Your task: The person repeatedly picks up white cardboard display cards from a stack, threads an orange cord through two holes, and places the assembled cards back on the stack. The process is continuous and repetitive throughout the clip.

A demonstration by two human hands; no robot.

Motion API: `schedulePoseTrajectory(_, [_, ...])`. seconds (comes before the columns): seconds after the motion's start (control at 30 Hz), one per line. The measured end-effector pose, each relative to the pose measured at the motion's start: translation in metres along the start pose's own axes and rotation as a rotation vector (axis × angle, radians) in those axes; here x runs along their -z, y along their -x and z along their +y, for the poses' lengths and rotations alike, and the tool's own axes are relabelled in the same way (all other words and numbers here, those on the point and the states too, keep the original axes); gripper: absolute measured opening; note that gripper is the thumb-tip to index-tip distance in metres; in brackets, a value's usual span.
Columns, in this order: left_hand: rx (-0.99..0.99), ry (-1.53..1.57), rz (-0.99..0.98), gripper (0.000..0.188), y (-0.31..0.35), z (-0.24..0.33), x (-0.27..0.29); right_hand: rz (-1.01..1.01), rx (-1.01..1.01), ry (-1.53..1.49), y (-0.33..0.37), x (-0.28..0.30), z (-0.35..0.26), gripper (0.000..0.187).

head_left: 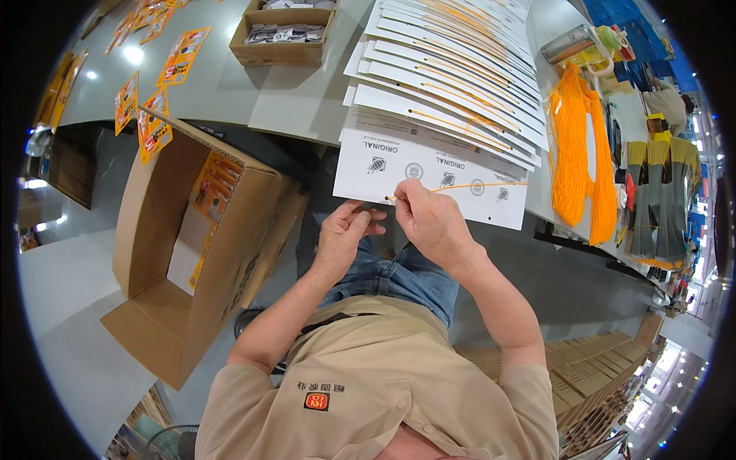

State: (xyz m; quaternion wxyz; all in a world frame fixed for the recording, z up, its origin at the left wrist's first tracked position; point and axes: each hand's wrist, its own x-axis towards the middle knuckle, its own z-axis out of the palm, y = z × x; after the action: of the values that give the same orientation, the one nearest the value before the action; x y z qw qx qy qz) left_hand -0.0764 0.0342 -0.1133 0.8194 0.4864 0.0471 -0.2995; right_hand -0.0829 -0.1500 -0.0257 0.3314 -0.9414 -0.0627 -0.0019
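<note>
A white printed card (368, 172) lies nearest me, its front edge reaching past the table toward my lap. My right hand (433, 222) pinches an orange cord (479, 185) over the card's near edge, beside a small dark hole. From these fingers the cord runs right across the card. Just left of the hole, my left hand (346, 234) is below the card's edge with thumb and fingers pressed together; what they hold, if anything, is hidden. Behind the card, a long overlapping stack of white cards (441, 77) carries orange cords along the edges.
Bundles of orange cord (569, 153) hang at the table's right edge, near a metal flask (567, 44). On my left stands an open cardboard box (222, 253) with orange packages inside. A small carton (280, 52) of grey items and loose orange packages (184, 55) lie farther back.
</note>
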Motion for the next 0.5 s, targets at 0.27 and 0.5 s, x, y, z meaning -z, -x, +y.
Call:
schedulePoseTrajectory(0.27, [-0.175,-0.214,0.035,0.019,-0.017,-0.027,-0.009,-0.063,0.022,0.015,-0.011,-0.009,-0.008,0.012])
schedulePoseTrajectory(0.5, [0.107,-0.385,0.660,0.025,0.084,-0.014,0.143,-0.292,-0.235,-0.011,0.071,0.041,0.019,0.012])
